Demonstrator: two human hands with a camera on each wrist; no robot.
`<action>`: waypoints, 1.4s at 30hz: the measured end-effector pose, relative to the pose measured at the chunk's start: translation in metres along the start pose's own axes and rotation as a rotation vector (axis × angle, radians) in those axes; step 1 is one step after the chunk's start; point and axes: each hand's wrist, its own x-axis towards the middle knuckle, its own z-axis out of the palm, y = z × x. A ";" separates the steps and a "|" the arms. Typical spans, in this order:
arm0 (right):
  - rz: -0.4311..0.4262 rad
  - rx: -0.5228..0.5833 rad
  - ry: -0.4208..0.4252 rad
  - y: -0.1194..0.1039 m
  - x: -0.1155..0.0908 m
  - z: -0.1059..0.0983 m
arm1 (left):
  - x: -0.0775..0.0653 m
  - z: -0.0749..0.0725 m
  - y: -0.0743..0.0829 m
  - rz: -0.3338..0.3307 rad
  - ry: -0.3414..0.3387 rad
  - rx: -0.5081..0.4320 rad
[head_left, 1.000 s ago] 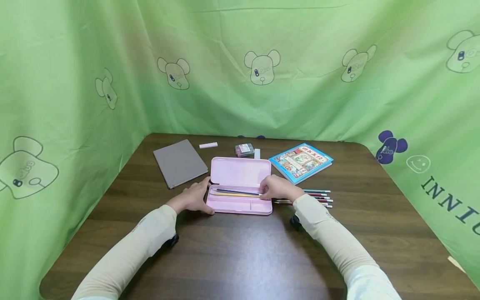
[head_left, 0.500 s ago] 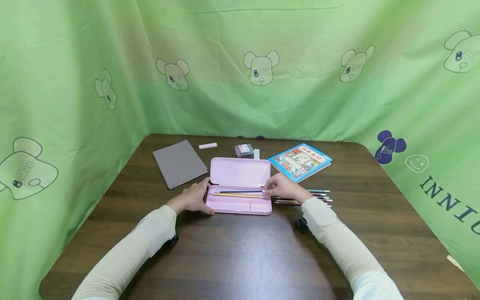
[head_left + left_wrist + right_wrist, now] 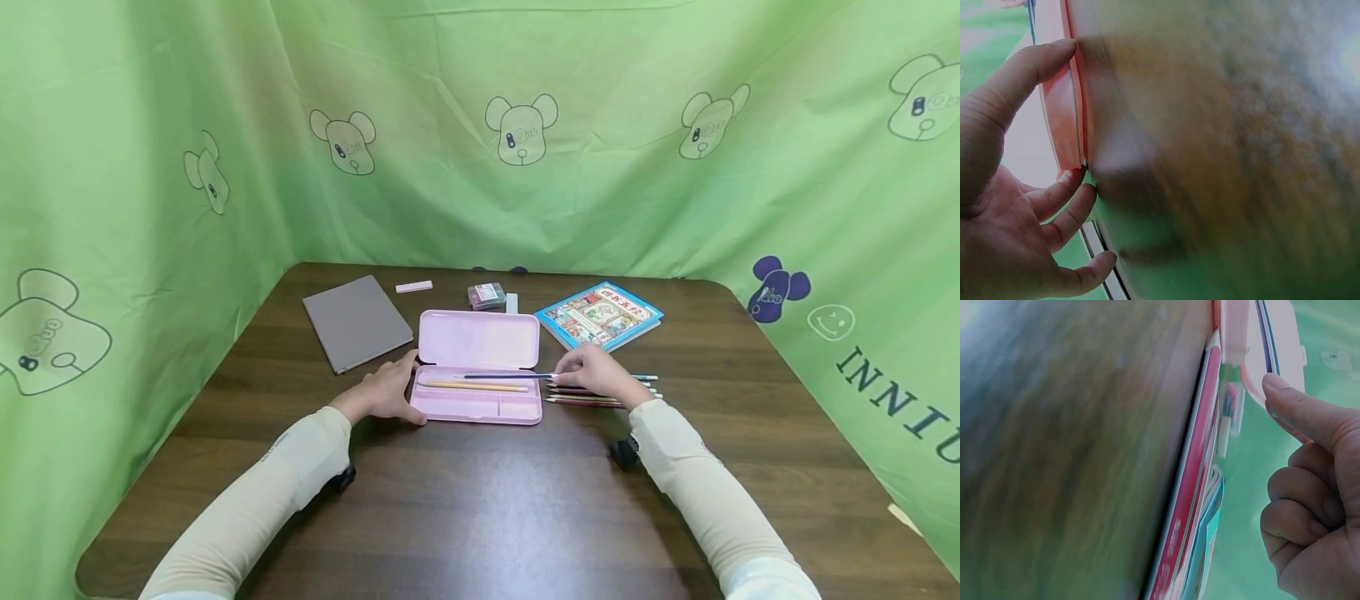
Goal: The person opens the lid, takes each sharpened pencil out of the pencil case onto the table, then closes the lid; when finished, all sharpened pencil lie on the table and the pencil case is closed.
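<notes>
A pink pencil case [image 3: 461, 407] lies with its lid raised at mid-table. My left hand [image 3: 384, 392] holds its left end, the thumb at the front edge and the fingers around the back corner; the left wrist view shows the thumb against the case's side [image 3: 1062, 125]. Between thumb and forefinger my right hand [image 3: 596, 372] pinches a dark blue pencil [image 3: 506, 377] by its right end. That pencil stretches leftward over the case's back compartment. A yellow pencil [image 3: 487, 387] lies in the same compartment. Several loose pencils [image 3: 581, 400] lie below and beside my right hand, partly hidden by it.
A grey notebook [image 3: 358, 323] lies back left, with a pale pink bar [image 3: 414, 287] near it. Behind the lid are a small clear box [image 3: 487, 296] and a white bar [image 3: 512, 303]. A blue-bordered book [image 3: 600, 315] lies back right. Green curtain [image 3: 420, 208] surrounds the table.
My right hand has moved right, drawing the dark blue pencil along toward the case's right end and past it. My left hand keeps its place on the case.
</notes>
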 end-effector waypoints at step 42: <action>0.164 0.020 0.080 0.058 -0.084 -0.052 | -0.001 -0.002 0.001 0.002 0.000 0.007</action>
